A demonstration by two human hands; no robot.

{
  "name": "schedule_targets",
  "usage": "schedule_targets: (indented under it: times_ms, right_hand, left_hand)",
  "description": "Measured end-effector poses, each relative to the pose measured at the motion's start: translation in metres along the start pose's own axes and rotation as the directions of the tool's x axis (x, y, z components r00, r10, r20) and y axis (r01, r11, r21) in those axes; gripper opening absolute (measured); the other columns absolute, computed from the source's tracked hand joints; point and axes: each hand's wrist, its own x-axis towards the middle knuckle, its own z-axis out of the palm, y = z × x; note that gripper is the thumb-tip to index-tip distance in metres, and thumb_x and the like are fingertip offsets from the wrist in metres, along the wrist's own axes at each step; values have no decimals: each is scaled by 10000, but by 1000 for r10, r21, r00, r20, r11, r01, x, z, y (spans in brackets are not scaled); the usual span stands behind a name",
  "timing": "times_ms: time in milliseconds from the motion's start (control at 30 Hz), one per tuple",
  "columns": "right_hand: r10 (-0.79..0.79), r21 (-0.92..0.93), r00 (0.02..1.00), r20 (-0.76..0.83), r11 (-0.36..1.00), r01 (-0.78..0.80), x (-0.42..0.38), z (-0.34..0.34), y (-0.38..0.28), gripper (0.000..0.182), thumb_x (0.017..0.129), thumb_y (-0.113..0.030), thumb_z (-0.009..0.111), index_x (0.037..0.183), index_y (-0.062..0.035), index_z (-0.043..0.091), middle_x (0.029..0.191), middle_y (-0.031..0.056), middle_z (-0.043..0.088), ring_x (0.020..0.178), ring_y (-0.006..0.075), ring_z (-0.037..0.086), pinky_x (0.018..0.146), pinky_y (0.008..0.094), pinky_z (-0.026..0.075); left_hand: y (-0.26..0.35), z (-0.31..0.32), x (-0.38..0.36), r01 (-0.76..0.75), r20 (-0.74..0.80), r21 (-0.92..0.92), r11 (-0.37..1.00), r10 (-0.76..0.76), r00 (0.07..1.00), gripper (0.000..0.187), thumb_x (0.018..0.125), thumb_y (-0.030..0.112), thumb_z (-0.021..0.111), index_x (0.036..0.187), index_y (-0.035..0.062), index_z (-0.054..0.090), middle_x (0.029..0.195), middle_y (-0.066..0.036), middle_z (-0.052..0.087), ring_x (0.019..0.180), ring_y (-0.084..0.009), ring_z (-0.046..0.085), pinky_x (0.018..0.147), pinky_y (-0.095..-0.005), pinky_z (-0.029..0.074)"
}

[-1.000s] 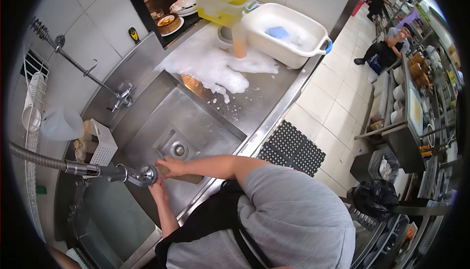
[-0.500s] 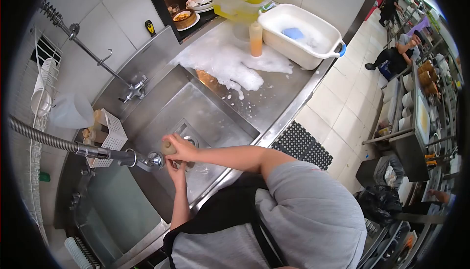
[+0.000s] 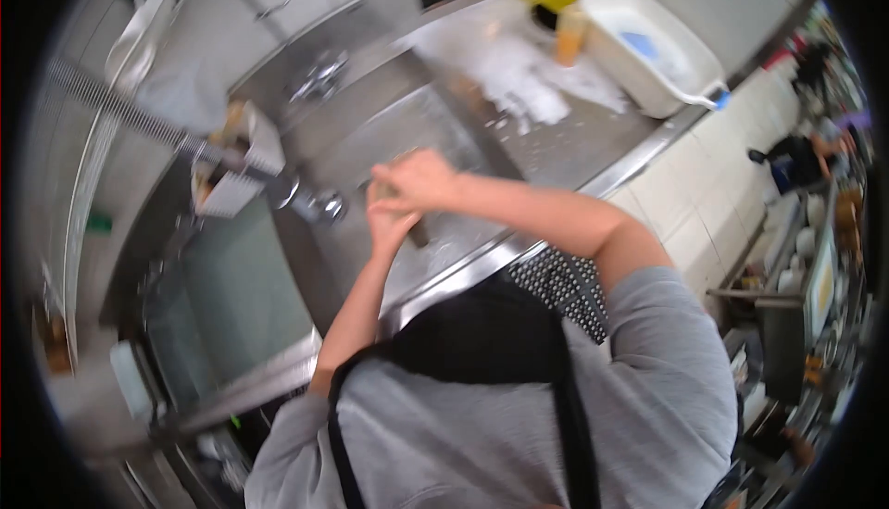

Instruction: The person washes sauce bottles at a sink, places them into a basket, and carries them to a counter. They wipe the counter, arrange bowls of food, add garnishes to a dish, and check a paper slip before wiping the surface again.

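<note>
Both my hands are over the steel sink basin (image 3: pixel 444 129), wrapped round a tan, bottle-like thing (image 3: pixel 419 233). My right hand (image 3: pixel 421 180) closes over it from above. Beneath and to the left, my left hand (image 3: pixel 389 217) grips it too. One end pokes out below my fingers towards me; the rest is covered by the hands, and motion blurs its kind. Left of my hands hangs the spray tap head (image 3: pixel 329 205) on its coiled hose, apart from them.
Foam (image 3: pixel 519 83) covers part of the right drainboard. An orange squeeze bottle (image 3: pixel 569 37) stands there beside a white tub (image 3: pixel 639 9) holding a blue cloth. A white basket (image 3: pixel 236 171) sits left of the basin. Other people are farther right.
My view has turned and shifted. Both hands have moved away from under the spray head to its right, with the bottle-like thing still held and now pointing towards me.
</note>
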Motion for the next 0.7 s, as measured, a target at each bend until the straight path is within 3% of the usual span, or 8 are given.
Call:
schedule_targets:
  times_ms: [67,167,267,300,433,567,633,700]
  right_hand:
    - [-40,74,997,-70,996,45,0,-3,-4,409,716,-479,521,870,-100,515,594,129,576,565,306,582,492,396,452]
    - [-27,196,999,-44,980,35,5,-9,-12,321,698,-387,554,841,-101,525,552,107,551,538,298,563,485,390,444]
    - [-178,203,984,-3,963,175,4,-20,-16,293,680,-357,580,813,-102,526,503,77,516,505,296,536,489,395,442]
    - [-207,200,959,195,965,168,5,-31,-17,324,680,-317,595,897,-91,515,634,91,555,620,285,553,589,383,455]
    - [-379,398,873,307,884,244,13,-64,-10,455,708,-220,604,1091,-58,418,1003,136,522,932,269,518,786,374,415]
    - [-339,278,891,303,925,258,18,-58,-5,401,714,-194,606,1051,-51,441,967,123,526,921,284,523,774,377,427]
    - [-288,221,766,575,956,193,17,-49,-19,365,712,-144,613,1024,-43,453,962,118,513,924,298,519,776,370,433]
    - [-394,346,780,486,907,242,13,-33,-12,337,705,-110,614,997,-37,462,959,119,508,931,305,512,771,369,435]
  left_hand:
    - [25,-6,1,97,57,-170,981,-89,994,737,503,218,751,1127,30,407,1019,-78,504,925,-198,513,823,-329,409]
    - [42,-26,4,46,69,-152,987,-36,997,702,505,230,759,1097,27,440,984,-77,530,911,-196,527,813,-335,420]
    - [51,-37,6,127,268,-173,977,-77,960,681,512,241,766,1082,26,461,978,-82,540,921,-194,530,815,-335,421]
    - [52,-39,5,101,290,-195,976,-41,956,676,513,248,768,1076,27,467,976,-82,542,922,-192,530,818,-334,420]
    - [35,-47,-11,104,301,-151,983,-54,952,679,511,241,783,1076,30,470,1002,-77,533,935,-191,523,827,-328,411]
    - [30,-47,-14,85,251,-125,989,-51,967,688,510,216,791,1085,38,459,1024,-78,518,944,-192,515,828,-324,406]
    - [27,-44,-19,129,252,-98,987,-101,962,689,506,214,793,1084,42,458,1020,-79,517,940,-192,515,826,-323,406]
    - [15,-45,-22,113,252,-115,987,-81,964,696,503,210,794,1088,53,452,1013,-79,519,940,-190,515,827,-318,406]
